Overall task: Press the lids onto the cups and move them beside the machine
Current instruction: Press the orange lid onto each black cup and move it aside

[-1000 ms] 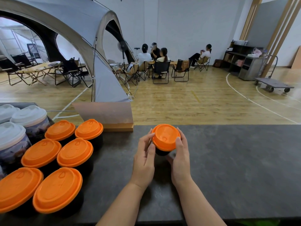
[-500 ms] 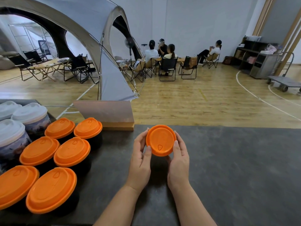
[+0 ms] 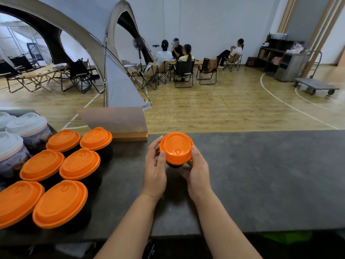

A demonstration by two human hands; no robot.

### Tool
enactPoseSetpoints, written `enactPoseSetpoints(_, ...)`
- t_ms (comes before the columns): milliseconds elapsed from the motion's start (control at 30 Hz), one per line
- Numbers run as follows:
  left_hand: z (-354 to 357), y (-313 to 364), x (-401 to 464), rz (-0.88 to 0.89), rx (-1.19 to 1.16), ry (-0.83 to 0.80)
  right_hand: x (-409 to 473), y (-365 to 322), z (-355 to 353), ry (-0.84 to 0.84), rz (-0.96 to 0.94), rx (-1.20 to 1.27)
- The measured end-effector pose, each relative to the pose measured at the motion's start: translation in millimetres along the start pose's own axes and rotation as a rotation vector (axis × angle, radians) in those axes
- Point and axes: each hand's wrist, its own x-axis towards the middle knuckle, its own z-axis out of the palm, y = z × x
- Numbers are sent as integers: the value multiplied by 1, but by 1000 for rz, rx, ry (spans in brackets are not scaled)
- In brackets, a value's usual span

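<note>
A dark cup (image 3: 174, 165) with an orange lid (image 3: 176, 148) sits between two bare hands above a grey counter (image 3: 261, 174); the left hand (image 3: 155, 170) curls round its left side, thumb on the lid's rim; the right hand (image 3: 197, 170) cups its right side and base; six more orange-lidded cups (image 3: 61, 174) stand grouped well to the left, white-lidded cups (image 3: 26, 124) behind them.

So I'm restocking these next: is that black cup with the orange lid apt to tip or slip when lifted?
The black cup probably stays steady: the left hand and right hand cradle it from both sides. The orange lid overhangs the cup, so it may be top-wide and tippy if pushed. The lid's smooth plastic looks somewhat slippery.
</note>
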Motion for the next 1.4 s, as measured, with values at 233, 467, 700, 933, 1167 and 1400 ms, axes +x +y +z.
enactPoseSetpoints(233, 30, 20, -18, -53, 22, -248, -41, -32, -48, 131, 40, -43)
enactPoseSetpoints(467, 161, 60, -72, -170, -34, -403, -86, -98, -164, 419, 79, -99)
enactPoseSetpoints(700, 329, 103, -152, -192, -151, -633, -138, -170, -328, 651, 17, -35)
enactPoseSetpoints(933, 509, 143, -242, -181, -227, -786, -187, -245, -507, 803, -75, -51)
enactPoseSetpoints(1167, 652, 153, -267, -185, -250, -856, -171, -297, -637, 904, -73, -30)
enactPoseSetpoints(1400, 793, 123, -244, -174, -248, -939, -96, -336, -754, 926, -164, -55)
